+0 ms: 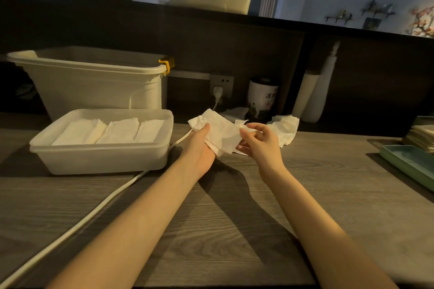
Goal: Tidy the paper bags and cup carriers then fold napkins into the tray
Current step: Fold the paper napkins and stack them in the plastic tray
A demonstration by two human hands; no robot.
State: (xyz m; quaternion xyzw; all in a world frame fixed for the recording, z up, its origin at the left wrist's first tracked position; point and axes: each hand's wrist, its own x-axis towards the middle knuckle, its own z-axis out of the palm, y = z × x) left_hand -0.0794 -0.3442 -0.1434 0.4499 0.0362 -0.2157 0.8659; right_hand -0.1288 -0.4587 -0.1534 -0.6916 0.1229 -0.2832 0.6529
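A white napkin [222, 132] is held above the wooden counter between both hands. My left hand [199, 148] lies under its left side with the thumb pressed on top, gripping it. My right hand [260, 142] pinches the napkin's right edge with curled fingers. To the left stands a white plastic tray [103, 159] with three rows of folded napkins [110, 132] inside. A loose pile of unfolded napkins [287, 129] lies on the counter just behind my right hand.
A tall white bin [94, 87] stands behind the tray. A white cable [77, 227] runs across the counter from a wall socket [220, 88]. A printed jar [261, 98] and a white roll [310, 98] stand at the back. A green dish [408, 163] sits at the right edge.
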